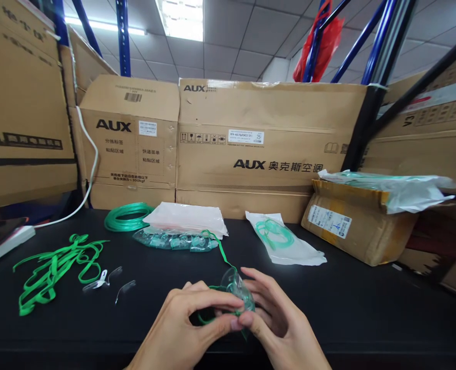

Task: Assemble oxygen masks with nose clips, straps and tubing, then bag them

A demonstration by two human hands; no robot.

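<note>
Hands (185,313) meet, both clamped on a transparent oxygen mask (246,297), lower centre; right of centre, a white pouch (305,253) holds coiled green tubing (276,234) beside a cardboard carton (366,226).

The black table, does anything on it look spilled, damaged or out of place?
Nothing looks clearly spilled or broken. Two spots look untidy: the green straps lie in a loose tangle at the left, and the plastic packs on the small cardboard box overhang its right side.
</note>
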